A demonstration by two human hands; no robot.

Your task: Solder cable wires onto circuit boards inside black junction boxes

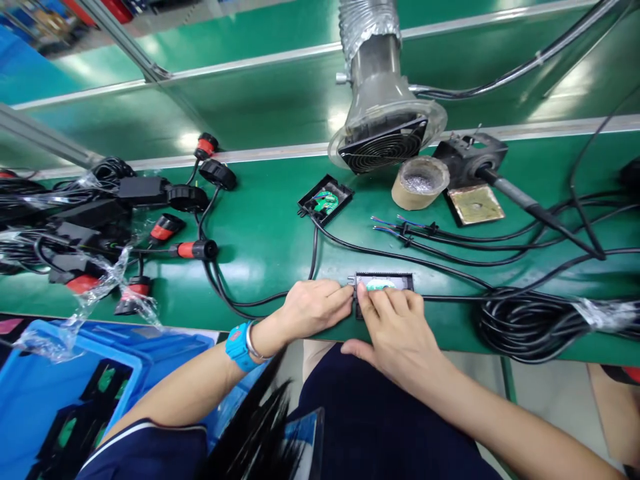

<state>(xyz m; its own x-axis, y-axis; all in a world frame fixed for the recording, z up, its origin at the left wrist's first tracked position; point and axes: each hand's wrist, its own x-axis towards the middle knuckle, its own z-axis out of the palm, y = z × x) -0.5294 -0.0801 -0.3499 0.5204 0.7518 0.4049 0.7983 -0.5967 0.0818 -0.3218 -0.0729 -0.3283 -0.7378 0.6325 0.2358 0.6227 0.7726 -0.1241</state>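
A black plastic housing (pixel 409 280) with a green circuit board (pixel 381 284) inside lies near the bench's front edge. My right hand (pixel 397 323) bends over it, fingers pressed together onto the board and housing, thumb apart toward me. At the housing's left end my left hand (pixel 317 308) is closed in a pinch around a black cable (pixel 273 300), whose end is hidden by the fingers. Another black cable (pixel 450 298) leaves the housing's right end. Farther back sits a second open housing (pixel 345 193) with its own green board and cables.
A fume extractor (pixel 385 133) hangs above the back of the bench. Near it are a cardboard ring (pixel 421 183) and a soldering iron stand (pixel 473 157). Coiled cable (pixel 520 327) lies right; red-black connectors (pixel 193 250) crowd the left. Blue bins (pixel 135 360) stand below left.
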